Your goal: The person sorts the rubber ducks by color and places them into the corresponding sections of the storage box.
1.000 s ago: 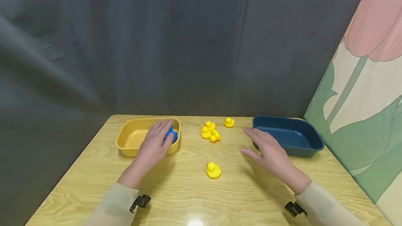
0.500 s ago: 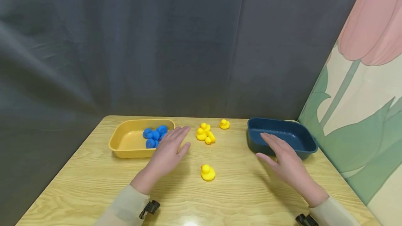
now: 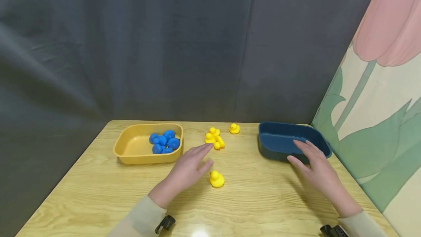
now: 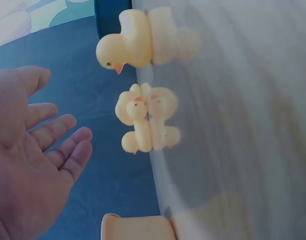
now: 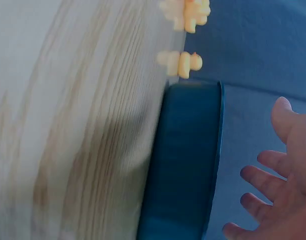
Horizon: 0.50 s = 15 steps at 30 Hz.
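Note:
My left hand (image 3: 188,171) hovers over the middle of the table with loosely spread fingers, holding nothing. Just right of its wrist side sits a yellow rubber duck (image 3: 217,179); this duck (image 4: 135,37) shows large in the left wrist view. Beyond the fingertips lies a small cluster of yellow rubber ducks (image 3: 211,138), one tipped over. Farther back, a single rubber duck (image 3: 234,128) stands apart. My right hand (image 3: 320,173), fingers extended and holding nothing, is in front of the dark blue bin (image 3: 276,154), its fingertips overlapping the bin in the head view.
At the left stands a yellow bin (image 3: 144,160) with several blue rubber ducks (image 3: 161,140) bunched in its right half. A dark curtain (image 3: 184,46) hangs behind the wooden table (image 3: 98,193). A flower-patterned panel (image 3: 378,120) borders the right side.
My left hand has moved right from over the yellow bin toward the yellow ducks, uncovering the blue ones. The right hand has shifted right along the blue bin. The view turned slightly.

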Each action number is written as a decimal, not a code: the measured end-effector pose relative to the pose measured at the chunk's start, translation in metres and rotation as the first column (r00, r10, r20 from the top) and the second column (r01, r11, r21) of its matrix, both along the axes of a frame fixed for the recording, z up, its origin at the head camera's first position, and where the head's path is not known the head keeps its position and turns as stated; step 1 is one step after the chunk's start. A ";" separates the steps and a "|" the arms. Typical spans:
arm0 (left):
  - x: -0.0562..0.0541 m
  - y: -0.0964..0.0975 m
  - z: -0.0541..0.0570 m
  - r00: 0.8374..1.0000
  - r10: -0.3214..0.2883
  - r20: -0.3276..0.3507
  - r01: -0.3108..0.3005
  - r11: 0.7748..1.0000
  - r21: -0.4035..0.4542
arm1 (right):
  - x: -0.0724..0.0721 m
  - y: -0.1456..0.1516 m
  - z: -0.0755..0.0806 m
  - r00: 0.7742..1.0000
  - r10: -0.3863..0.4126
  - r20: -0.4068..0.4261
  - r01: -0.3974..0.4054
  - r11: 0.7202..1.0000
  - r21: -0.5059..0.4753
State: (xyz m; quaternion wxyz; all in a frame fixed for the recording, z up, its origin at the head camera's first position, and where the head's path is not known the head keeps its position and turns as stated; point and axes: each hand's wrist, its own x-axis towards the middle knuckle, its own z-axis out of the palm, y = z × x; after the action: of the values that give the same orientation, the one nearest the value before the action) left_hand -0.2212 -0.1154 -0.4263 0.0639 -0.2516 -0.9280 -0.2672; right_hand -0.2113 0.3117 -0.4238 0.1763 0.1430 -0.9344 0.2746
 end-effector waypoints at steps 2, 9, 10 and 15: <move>0.001 0.003 -0.003 0.999 -0.016 0.034 0.016 1.000 -0.002 | -0.001 0.008 -0.003 1.000 -0.004 -0.003 0.004 1.000 -0.026; 0.003 0.010 -0.012 0.990 -0.084 0.114 0.090 0.994 -0.055 | -0.004 0.030 -0.016 0.999 -0.045 -0.009 0.044 0.995 -0.091; 0.003 0.010 -0.012 0.988 -0.091 0.122 0.099 0.994 -0.057 | -0.005 0.033 -0.017 0.999 -0.050 -0.011 0.049 0.994 -0.099; 0.005 0.010 -0.012 0.981 -0.113 0.157 0.123 0.991 -0.054 | -0.008 0.043 -0.020 0.997 -0.074 -0.003 0.073 0.988 -0.139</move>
State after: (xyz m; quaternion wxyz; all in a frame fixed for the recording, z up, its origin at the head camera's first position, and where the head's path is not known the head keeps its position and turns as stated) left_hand -0.2163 -0.1050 -0.4379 -0.0320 -0.2869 -0.9216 -0.2597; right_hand -0.2192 0.3552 -0.4441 0.1998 0.0969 -0.9169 0.3315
